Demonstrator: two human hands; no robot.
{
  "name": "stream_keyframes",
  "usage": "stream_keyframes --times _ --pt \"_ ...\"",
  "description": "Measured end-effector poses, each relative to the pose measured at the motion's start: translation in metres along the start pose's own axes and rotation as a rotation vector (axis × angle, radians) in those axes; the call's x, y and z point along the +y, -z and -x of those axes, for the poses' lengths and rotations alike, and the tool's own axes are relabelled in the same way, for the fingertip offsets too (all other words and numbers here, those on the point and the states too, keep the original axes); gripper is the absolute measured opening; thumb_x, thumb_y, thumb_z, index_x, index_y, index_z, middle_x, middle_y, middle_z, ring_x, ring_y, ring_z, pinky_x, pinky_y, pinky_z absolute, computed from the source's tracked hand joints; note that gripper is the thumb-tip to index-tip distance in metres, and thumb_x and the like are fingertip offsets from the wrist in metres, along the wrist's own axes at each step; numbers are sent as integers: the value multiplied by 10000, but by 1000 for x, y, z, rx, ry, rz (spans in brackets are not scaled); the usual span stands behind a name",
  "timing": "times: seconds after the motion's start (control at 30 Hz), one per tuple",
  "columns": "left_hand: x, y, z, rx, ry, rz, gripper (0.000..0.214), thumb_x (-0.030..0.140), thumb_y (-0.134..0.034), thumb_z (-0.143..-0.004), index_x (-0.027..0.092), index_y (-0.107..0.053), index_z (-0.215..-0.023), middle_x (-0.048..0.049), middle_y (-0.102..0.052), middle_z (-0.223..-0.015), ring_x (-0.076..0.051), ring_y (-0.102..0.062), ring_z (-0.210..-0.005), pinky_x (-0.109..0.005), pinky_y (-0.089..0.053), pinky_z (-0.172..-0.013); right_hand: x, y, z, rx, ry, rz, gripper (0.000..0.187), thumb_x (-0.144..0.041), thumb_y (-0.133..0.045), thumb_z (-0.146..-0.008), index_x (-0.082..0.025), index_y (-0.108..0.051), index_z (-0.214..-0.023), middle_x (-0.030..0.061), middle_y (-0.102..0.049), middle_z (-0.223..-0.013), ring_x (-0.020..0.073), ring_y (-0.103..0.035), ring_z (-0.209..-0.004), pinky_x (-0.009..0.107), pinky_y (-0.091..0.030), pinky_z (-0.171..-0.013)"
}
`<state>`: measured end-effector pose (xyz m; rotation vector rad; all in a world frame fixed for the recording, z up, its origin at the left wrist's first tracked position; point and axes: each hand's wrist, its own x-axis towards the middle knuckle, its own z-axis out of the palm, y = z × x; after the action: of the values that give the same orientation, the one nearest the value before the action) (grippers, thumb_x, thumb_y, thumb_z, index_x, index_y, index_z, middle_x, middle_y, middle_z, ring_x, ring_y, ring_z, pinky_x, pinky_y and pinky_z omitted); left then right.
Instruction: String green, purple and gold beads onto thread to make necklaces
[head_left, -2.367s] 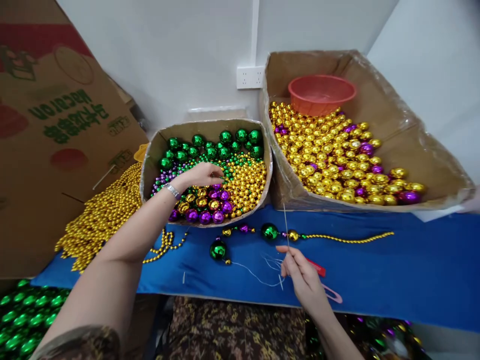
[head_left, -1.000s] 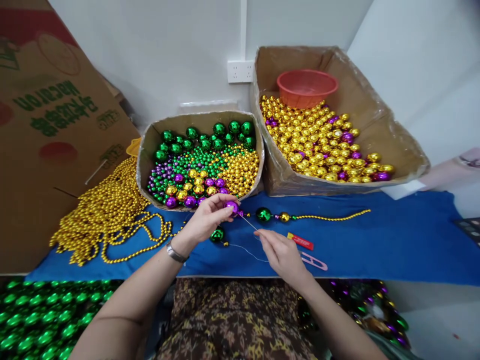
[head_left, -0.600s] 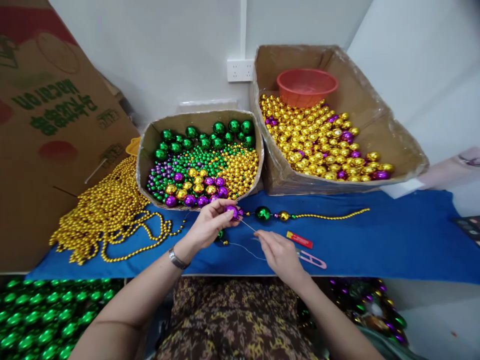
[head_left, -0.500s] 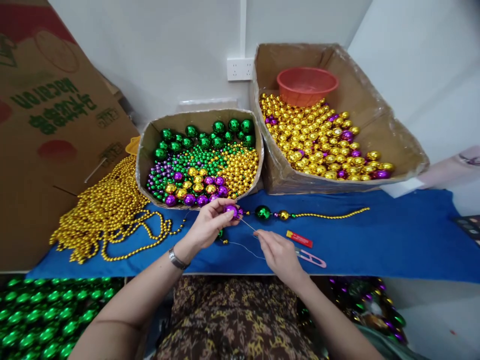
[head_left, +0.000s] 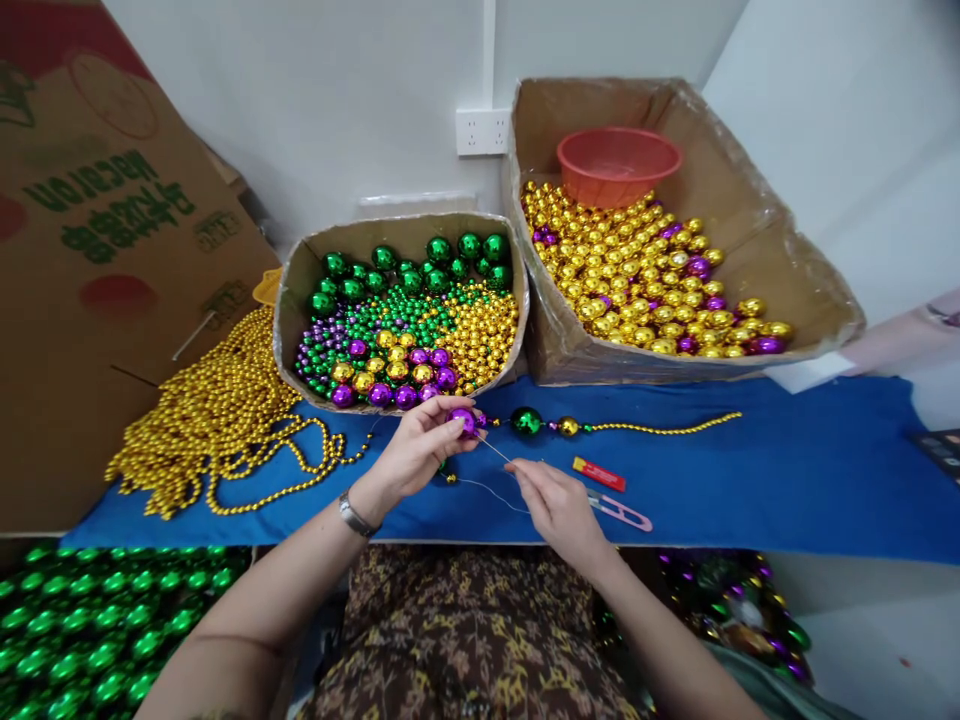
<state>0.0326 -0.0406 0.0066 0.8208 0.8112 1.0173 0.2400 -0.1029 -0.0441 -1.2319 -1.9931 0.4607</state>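
My left hand (head_left: 416,445) pinches a shiny purple bead (head_left: 463,422) between thumb and fingers, just in front of the smaller bead box. Held in the closed fingertips of my right hand (head_left: 555,500) is a thin needle (head_left: 495,450), its far end at the purple bead. Whether its tip is inside the bead I cannot tell. A pale thread (head_left: 491,492) loops below, near small gold and green beads. To the right, a strand with a large green bead (head_left: 526,421), a gold bead (head_left: 568,426) and a gold bead chain (head_left: 667,430) lies on the blue cloth.
Pink thread snips (head_left: 622,512) and a red-and-yellow packet (head_left: 598,474) lie beside my right hand. Behind stand a box of mixed beads (head_left: 281,340) and a larger box (head_left: 555,370) with gold beads and a red basin (head_left: 619,185). Gold bead chains (head_left: 202,420) pile up at left.
Both hands keep almost the same pose, with the purple bead and needle nearly in place. The whole view has shifted very slightly.
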Motion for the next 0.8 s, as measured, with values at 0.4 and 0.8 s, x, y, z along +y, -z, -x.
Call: stream_keyframes --times 0.4,0.8 --pt "1 -2 4 -5 -8 -35 363 290 -789 -724 163 -691 -1049 -74 -693 -975 -160 -686 -795 -269 -594 -710 5 -2 4 -18 23 -20 271 -222 -404 -978 -202 -651 -1088 59 -732 -946 168 -696 -828 272 -562 -739" --pt "-4 0 5 -8 -147 -104 402 206 -796 -705 170 -643 -1076 -89 -665 -1099 -181 -670 -898 -287 -598 -734 3 -3 1 25 -6 18 281 -223 -405 -970 -202 -658 -1091 73 -735 -946 186 -701 -847 306 -575 -768"
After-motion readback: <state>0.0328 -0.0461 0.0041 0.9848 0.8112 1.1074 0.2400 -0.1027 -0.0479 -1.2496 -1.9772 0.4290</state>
